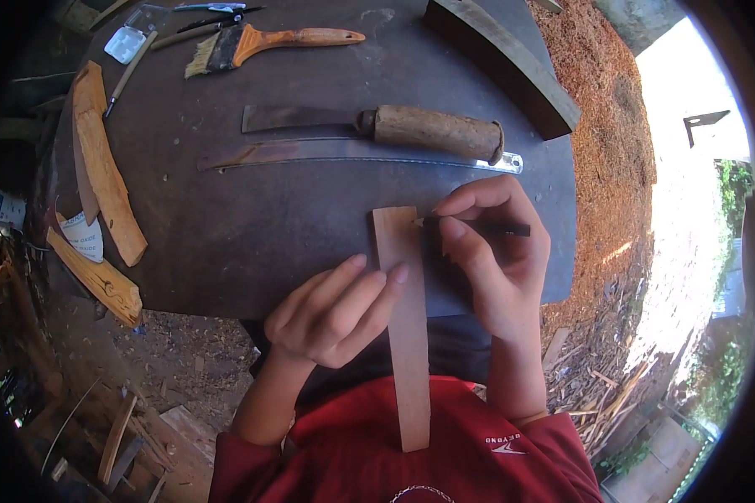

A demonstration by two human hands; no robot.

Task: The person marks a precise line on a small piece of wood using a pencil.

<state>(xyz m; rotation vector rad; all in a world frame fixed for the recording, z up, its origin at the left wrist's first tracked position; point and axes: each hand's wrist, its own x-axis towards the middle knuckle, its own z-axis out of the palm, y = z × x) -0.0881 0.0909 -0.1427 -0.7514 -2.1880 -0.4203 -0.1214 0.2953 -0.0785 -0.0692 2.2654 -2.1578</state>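
Observation:
A long, thin wooden strip [408,352] reaches from the dark tabletop over its front edge towards my red shirt. My right hand [499,251] pinches a dark pencil [478,225], whose tip is at the strip's far right corner. Beside the strip's left edge is my left hand [335,310], fingers apart and bent, with fingertips at or just over the wood. Beyond the strip lie a metal ruler [327,159] and a chisel [436,132], whose wooden handle overlaps the ruler's right part.
A paintbrush [302,38] and a thin tool [130,75] lie at the back left. Cut wood pieces [109,168] line the table's [184,210] left edge. A dark wooden block [503,63] sits at the back right. Sawdust [600,168] covers the ground to the right.

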